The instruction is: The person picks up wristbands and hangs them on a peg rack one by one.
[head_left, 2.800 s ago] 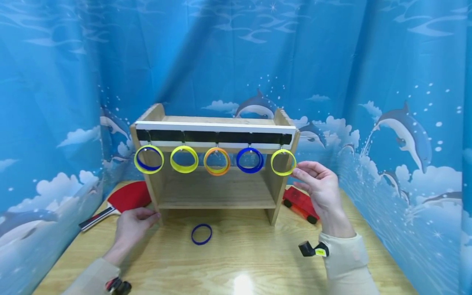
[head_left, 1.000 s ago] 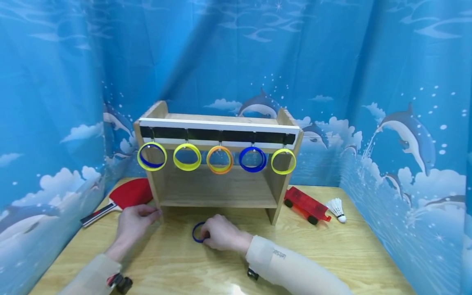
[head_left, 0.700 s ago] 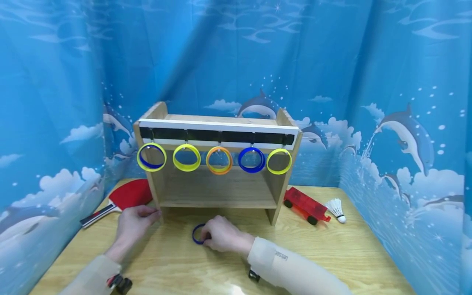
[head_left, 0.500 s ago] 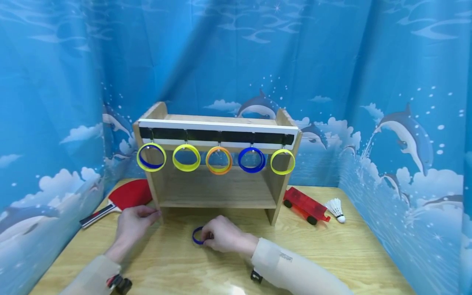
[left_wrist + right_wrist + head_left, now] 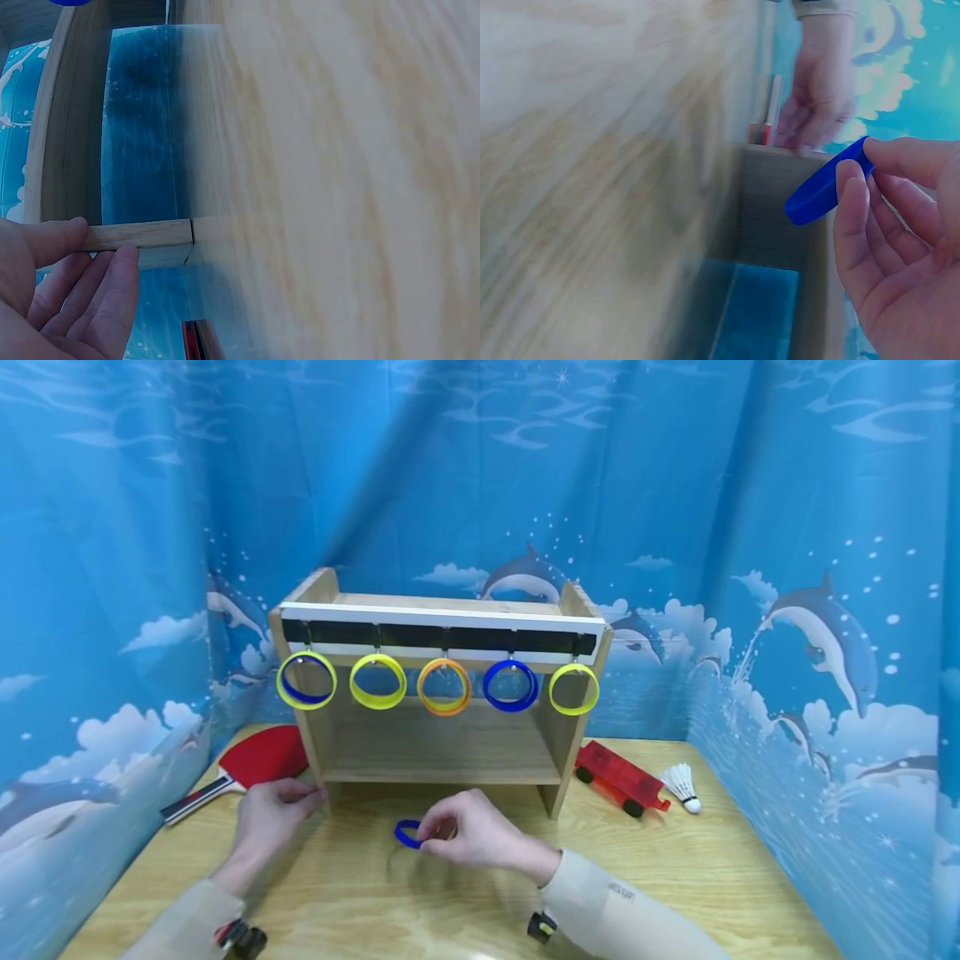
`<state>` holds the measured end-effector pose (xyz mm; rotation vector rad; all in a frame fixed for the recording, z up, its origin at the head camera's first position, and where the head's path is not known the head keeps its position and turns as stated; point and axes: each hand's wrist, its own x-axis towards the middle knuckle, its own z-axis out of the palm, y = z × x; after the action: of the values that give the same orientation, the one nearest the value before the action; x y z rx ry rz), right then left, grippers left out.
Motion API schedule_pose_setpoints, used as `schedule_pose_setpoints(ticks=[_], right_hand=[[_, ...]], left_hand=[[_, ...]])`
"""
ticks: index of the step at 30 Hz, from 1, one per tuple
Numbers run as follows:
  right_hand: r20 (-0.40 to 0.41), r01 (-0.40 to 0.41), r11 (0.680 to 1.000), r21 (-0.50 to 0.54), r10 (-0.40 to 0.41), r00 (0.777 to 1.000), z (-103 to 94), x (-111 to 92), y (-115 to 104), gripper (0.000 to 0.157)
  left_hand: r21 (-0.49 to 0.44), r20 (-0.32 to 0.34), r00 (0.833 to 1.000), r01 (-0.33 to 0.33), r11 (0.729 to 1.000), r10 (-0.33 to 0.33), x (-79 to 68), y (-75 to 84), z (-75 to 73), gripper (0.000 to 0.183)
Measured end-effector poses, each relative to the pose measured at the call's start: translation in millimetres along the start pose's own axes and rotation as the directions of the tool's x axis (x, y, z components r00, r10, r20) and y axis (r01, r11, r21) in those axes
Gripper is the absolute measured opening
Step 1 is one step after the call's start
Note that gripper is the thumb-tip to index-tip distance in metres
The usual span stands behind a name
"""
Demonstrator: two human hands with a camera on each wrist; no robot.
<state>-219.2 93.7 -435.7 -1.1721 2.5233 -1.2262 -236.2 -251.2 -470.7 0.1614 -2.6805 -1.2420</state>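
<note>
Between thumb and fingers my right hand (image 5: 480, 831) pinches a blue ring (image 5: 825, 187), a flat-walled band. It is held tilted above the table in front of the wooden shelf (image 5: 442, 752), with a faint shadow below. My left hand (image 5: 270, 822) grips the lower front edge of the shelf's left side panel (image 5: 142, 234), thumb on one face and fingers on the other. From hooks on the shelf's black-and-white front strip (image 5: 442, 638) hang a yellow-and-blue pair (image 5: 282, 693), a yellow ring (image 5: 378, 702), an orange-and-yellow pair (image 5: 446, 710), blue rings (image 5: 491, 697) and a yellow ring (image 5: 573, 711).
A red table tennis paddle (image 5: 262, 758) lies left of the shelf, behind my left hand. To the right are a red toy car (image 5: 618, 777) and a white shuttlecock (image 5: 681, 787). Blue dolphin-print curtains (image 5: 480, 468) enclose the wooden table (image 5: 360, 902).
My right hand has come from the hanging yellow ring at the right down to the blue ring on the table, pinched it and lifted it. The left hand keeps its grip on the shelf.
</note>
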Motion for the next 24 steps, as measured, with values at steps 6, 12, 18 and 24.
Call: schedule_pose_setpoints(ticks=[6, 12, 18, 24], right_hand=[[-0.045, -0.023, 0.994, 0.107, 0.028, 0.999, -20.2, -11.4, -12.4, 0.006], [-0.115, 0.008, 0.988, 0.152, 0.009, 0.993, -39.9, -22.5, -22.3, 0.008], [-0.187, 0.062, 0.977, 0.205, -0.023, 0.982, -57.6, -34.4, -25.3, 0.012], [-0.254, 0.149, 0.959, 0.242, -0.086, 0.964, -77.1, -46.2, -26.5, 0.016]], left_hand=[[0.000, 0.002, 1.000, 0.001, 1.000, -0.001, 0.9, -1.6, -0.3, 0.027], [0.013, -0.008, 1.000, -0.027, 1.000, 0.027, 0.9, -2.8, 0.3, 0.025], [0.021, -0.015, 0.999, -0.046, 0.999, 0.046, -0.2, -1.6, -0.2, 0.025], [0.014, -0.012, 1.000, -0.015, 1.000, 0.015, -0.6, -0.8, 0.3, 0.026]])
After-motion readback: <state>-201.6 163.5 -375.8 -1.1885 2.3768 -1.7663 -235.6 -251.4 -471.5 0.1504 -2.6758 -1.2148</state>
